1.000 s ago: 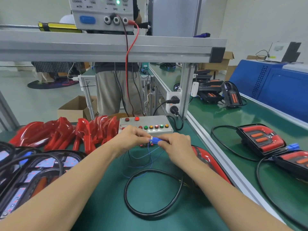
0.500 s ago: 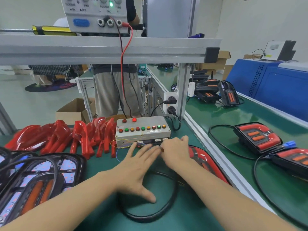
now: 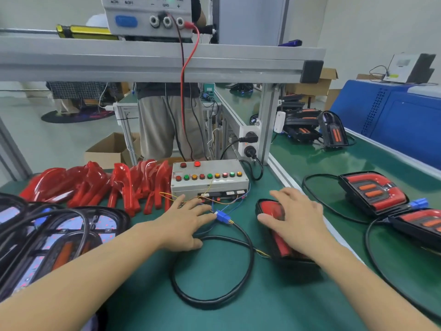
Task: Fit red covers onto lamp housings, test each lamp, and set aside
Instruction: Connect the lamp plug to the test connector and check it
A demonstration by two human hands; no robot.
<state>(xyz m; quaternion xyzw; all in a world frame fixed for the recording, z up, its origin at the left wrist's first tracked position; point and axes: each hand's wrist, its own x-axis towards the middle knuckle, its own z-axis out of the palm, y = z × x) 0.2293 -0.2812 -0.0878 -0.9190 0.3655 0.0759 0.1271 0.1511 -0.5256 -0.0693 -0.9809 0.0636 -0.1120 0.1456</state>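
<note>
A black cable (image 3: 212, 292) loops on the green bench (image 3: 238, 316) nearest the viewer. Above it, the left hand (image 3: 183, 223) lies flat with straight fingers, holding nothing, just beside a blue connector (image 3: 222, 216). The right hand (image 3: 296, 220) rests with spread fingers on the red-covered lamp (image 3: 274, 225), gripping nothing. Behind stands a grey test box (image 3: 210, 179) with coloured buttons, and loose red covers (image 3: 100, 185) pile to its left.
</note>
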